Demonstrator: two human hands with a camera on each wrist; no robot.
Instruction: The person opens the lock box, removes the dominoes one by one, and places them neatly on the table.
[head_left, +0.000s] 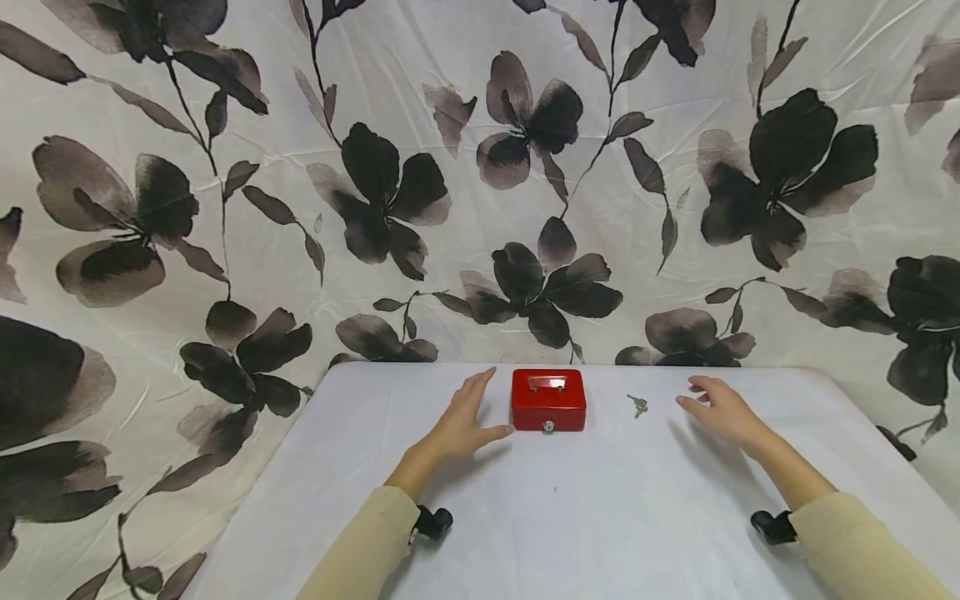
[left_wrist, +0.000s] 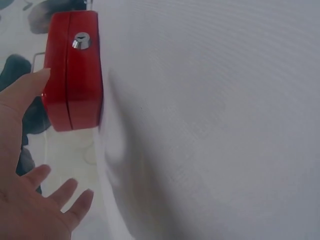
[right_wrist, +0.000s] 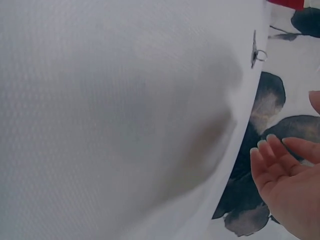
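A red metal cash box [head_left: 548, 402] with a lid handle and a silver front lock [left_wrist: 81, 41] stands closed near the table's far edge. My left hand [head_left: 467, 417] hovers just left of it, fingers spread and thumb toward the box's front corner; whether the thumb touches cannot be told. To the right of the box lies a small bunch of keys on a ring [head_left: 637, 406]. My right hand [head_left: 722, 410] is held above the cloth right of the keys, apart from them, its fingers loosely bent and holding nothing. In the right wrist view its fingers [right_wrist: 272, 157] show relaxed.
A white cloth [head_left: 555, 517] covers the table. Behind the far edge hangs a pale curtain [head_left: 465, 50] with dark printed flowers. Each wrist wears a small black camera, one on the left [head_left: 435, 523] and one on the right [head_left: 772, 527].
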